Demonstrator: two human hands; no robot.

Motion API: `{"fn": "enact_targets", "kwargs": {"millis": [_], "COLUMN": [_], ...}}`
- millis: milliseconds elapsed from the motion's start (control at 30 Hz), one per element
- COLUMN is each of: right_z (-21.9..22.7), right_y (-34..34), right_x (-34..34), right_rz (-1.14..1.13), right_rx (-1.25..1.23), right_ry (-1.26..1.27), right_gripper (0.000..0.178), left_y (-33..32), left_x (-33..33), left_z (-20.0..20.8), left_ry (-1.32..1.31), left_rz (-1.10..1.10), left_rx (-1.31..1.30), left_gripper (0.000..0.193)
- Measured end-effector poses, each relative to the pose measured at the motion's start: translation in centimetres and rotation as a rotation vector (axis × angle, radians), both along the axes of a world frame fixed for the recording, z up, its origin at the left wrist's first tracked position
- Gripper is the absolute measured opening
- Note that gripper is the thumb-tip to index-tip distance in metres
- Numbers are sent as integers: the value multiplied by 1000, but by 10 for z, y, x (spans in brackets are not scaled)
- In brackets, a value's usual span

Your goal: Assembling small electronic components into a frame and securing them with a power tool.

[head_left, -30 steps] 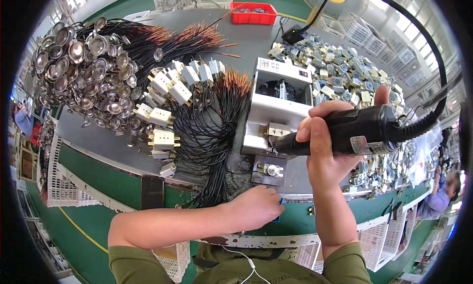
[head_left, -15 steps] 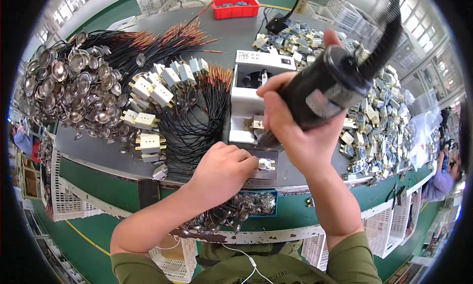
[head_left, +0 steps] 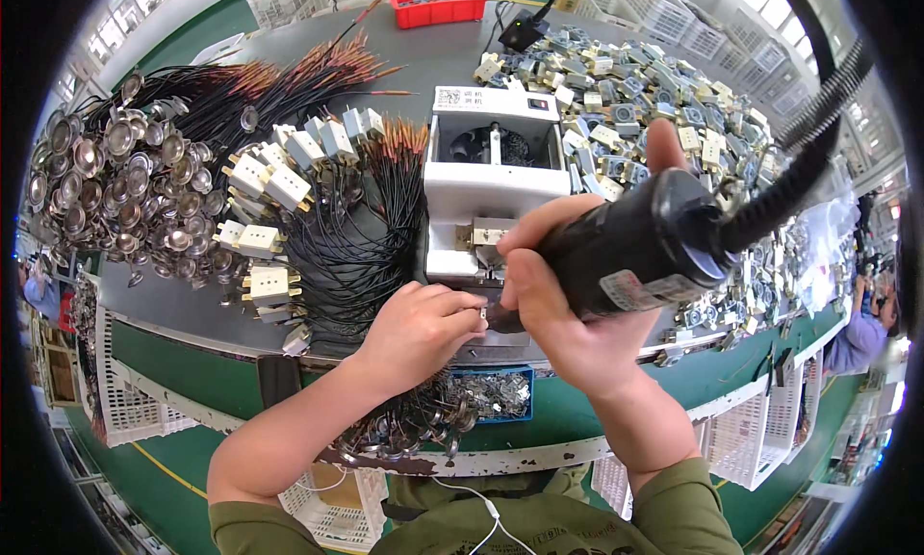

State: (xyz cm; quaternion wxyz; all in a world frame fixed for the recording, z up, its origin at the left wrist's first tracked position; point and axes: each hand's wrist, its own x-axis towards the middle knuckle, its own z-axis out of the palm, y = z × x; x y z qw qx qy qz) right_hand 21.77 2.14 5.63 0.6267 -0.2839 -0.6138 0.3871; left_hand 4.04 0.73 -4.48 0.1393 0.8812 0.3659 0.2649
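My right hand (head_left: pixel 587 334) is wrapped around a thick black electric screwdriver (head_left: pixel 626 257) with a coiled cord at its top end. The tool is tilted, its tip pointing down and left, close to my left fingertips. My left hand (head_left: pixel 414 334) is closed in a pinch at a small pale part (head_left: pixel 483 313) at the table's front edge. Most of that part is hidden by the fingers. Just behind stands a white screw feeder (head_left: pixel 496 181) with an open top bin. Left of it lies a bundle of black wires (head_left: pixel 356 237) with orange-brown ends.
Round metal caps (head_left: pixel 120 136) are heaped at the left, beside cream and grey connector blocks (head_left: pixel 289 186). A large pile of similar blocks (head_left: pixel 693 141) covers the right. A red bin (head_left: pixel 439 11) stands at the back. Below the front edge sits a blue tray (head_left: pixel 530 393) of small metal pieces.
The screwdriver has come down, its tip now beside my left fingertips. My left hand now covers more of the small part, and the whole view has shifted slightly.
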Motion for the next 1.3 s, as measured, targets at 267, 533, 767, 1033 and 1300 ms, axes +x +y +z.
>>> {"fn": "enact_targets", "kwargs": {"millis": [267,533,767,1033,1300], "right_z": [-5,-20,-27,-29,-36], "right_y": [-1,1,11,10,7], "right_x": [-5,-11,-9,-12,-14], "right_rz": [-37,-79,-82,-7,63], "right_rx": [-44,-16,25,40,87], "right_ry": [12,41,-165,-213,-167], "right_gripper": [108,106,101,99,101], "left_y": [0,1,-2,-2,0], "left_x": [0,0,0,7,6], "left_z": [-3,-1,4,-5,-2], "left_ry": [8,14,6,24,34], "left_rz": [-12,-25,0,140,84], "left_rx": [-6,-62,-82,-212,-217], "left_gripper": [11,9,8,25,29]}}
